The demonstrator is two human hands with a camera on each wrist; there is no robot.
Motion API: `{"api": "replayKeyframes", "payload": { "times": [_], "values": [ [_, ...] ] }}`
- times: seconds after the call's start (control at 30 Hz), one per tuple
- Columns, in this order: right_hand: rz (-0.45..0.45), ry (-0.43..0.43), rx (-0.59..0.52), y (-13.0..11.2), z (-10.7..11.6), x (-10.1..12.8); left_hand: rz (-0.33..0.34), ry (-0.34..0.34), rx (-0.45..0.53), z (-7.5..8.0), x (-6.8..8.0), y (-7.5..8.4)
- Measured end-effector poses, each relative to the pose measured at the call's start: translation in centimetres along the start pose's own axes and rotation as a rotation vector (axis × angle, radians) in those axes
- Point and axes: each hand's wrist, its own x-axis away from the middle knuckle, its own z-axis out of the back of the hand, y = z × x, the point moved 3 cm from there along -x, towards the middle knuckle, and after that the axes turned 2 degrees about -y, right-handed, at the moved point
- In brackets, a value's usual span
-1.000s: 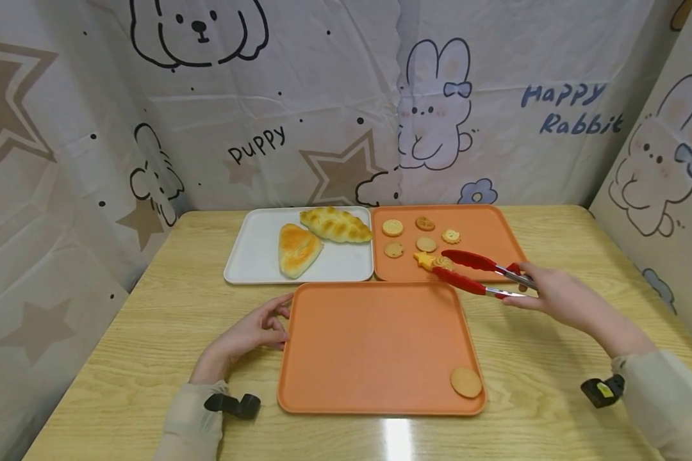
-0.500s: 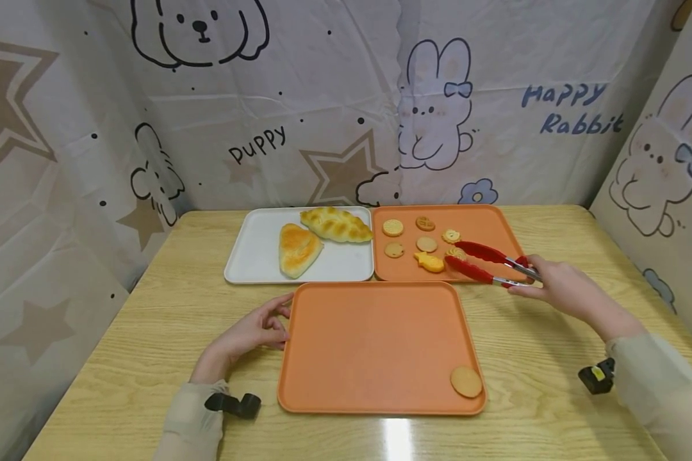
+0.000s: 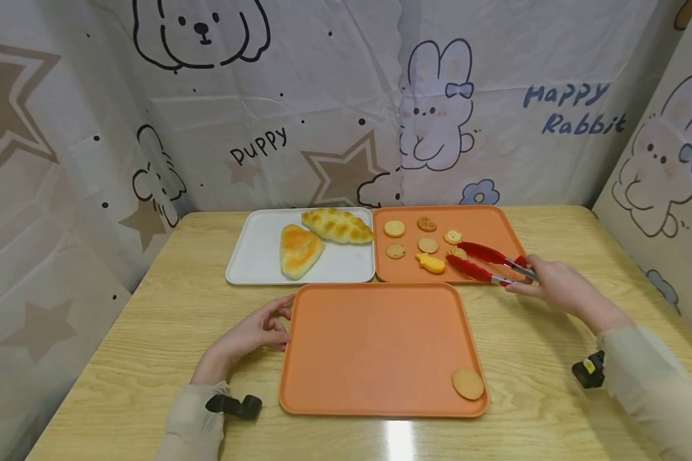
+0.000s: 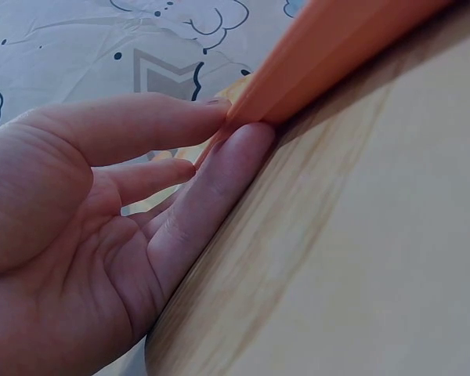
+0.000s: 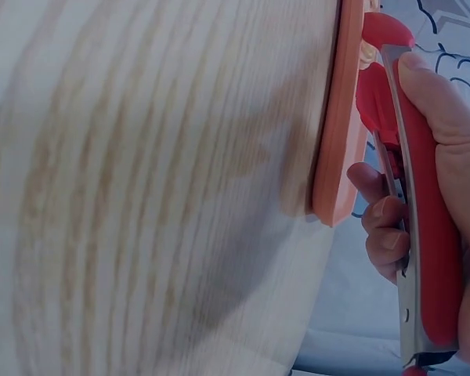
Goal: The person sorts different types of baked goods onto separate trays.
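Note:
My right hand [image 3: 562,285] grips red-and-metal tongs [image 3: 490,276], also seen in the right wrist view. The tongs' red tips stand apart around a swirled cookie [image 3: 457,253] on the far orange tray [image 3: 496,224]; whether they touch it I cannot tell. To their left lies a yellow fish-shaped cookie [image 3: 430,263], and behind them a flower-shaped cookie [image 3: 453,237]. My left hand [image 3: 254,333] rests its fingertips against the left side of the near orange tray [image 3: 375,352]. In the left wrist view, extended fingers [image 4: 211,180] touch that tray's wall.
A plain round cookie [image 3: 468,383] lies in the near tray's front right corner. Further cookies, including a pretzel-shaped one [image 3: 427,224], sit on the far tray. Left of it, a white tray [image 3: 256,256] bears a triangular bread [image 3: 300,251] and a braided loaf [image 3: 337,225].
The right hand has moved the tongs slightly to the right, from over the fish-shaped cookie to around the swirled cookie. The left hand stays at the near tray's side.

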Motion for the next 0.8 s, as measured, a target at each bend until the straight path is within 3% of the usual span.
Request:
{"api": "replayKeyframes", "payload": {
  "times": [0.4,0.8],
  "values": [
    [-0.023,-0.02,0.008,0.3,0.4,0.2,-0.007,0.0,0.003,0.0,0.1,-0.1],
    [0.022,0.0,0.047,-1.1,1.9,2.6,-0.011,-0.005,0.003,0.0,-0.1,-0.2]
  ]
}}
